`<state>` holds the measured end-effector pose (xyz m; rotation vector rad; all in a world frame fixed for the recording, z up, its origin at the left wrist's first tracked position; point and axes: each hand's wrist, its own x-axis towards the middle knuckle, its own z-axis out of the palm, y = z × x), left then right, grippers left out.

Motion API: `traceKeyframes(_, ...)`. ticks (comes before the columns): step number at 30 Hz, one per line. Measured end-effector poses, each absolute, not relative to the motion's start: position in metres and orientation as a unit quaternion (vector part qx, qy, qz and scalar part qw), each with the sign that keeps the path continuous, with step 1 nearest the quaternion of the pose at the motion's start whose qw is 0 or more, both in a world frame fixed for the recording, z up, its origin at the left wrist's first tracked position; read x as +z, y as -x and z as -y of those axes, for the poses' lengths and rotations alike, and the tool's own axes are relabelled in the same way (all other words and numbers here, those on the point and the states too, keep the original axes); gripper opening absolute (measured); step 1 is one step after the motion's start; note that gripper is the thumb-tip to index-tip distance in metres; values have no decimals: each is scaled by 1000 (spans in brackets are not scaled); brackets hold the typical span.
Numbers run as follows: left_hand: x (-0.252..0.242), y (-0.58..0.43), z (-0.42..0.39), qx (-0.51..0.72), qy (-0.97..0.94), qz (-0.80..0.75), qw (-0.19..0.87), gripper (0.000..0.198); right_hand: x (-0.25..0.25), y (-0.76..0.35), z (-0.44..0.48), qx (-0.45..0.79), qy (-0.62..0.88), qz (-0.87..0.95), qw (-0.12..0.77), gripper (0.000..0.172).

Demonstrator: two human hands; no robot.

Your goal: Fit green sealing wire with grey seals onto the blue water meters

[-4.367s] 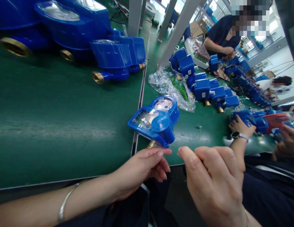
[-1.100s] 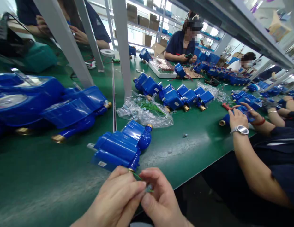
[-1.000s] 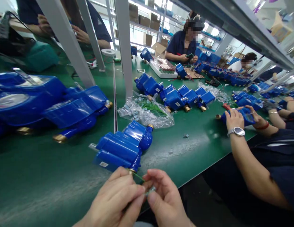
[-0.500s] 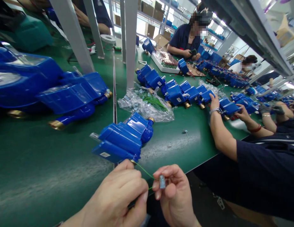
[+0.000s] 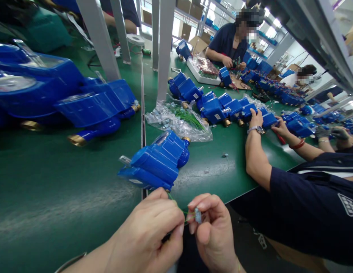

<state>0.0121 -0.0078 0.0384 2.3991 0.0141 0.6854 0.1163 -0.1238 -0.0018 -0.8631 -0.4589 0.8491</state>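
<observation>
My right hand (image 5: 214, 227) pinches the small grey-blue body of a wire seal (image 5: 198, 215) between thumb and fingertips. A thin green wire (image 5: 184, 213) runs from it to my left hand (image 5: 153, 227), whose fingers are closed round the wire. Just beyond my left hand a blue water meter (image 5: 156, 161) with brass ends lies tilted on the green bench, and the wire leads to its near brass end. My left fingers hide where the wire goes there.
A clear bag (image 5: 179, 119) of green-wired seals lies behind the meter. More blue meters (image 5: 91, 102) stand at left, others (image 5: 213, 108) in a row behind. A co-worker's arm (image 5: 257, 151) reaches in from the right. Grey posts (image 5: 165, 49) rise from the bench (image 5: 108, 167).
The whole view has shifted slightly, with things appearing further right. The seal has turned a little in my right fingers. The co-worker's hands at right have moved on the row of meters.
</observation>
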Motion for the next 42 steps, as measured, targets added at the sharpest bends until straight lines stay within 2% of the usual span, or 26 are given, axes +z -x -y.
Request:
traceKeyframes(11,38,-13,15,249,-914,1,322,23,-4,-117,131,272,511,318,751,37)
traceKeyframes(16,30,-10,19,233,-910,-5,342,19,-4,-115,134,258,524,296,756,50)
traceKeyframes(22,26,-11,21,232,-908,-8,348,15,-8,-114,139,250,517,281,768,54)
traceKeyframes(30,24,-14,22,317,-926,43,201,15,-10,-113,145,184,559,346,731,48)
traceKeyframes(36,27,-17,23,321,-933,72,147,15,-14,-116,150,150,606,362,692,44)
traceKeyframes(39,29,-20,25,307,-939,76,135,15,-13,-117,149,178,592,333,712,49)
traceKeyframes(42,28,-24,25,301,-940,61,149,15,-13,-118,144,262,536,266,757,58)
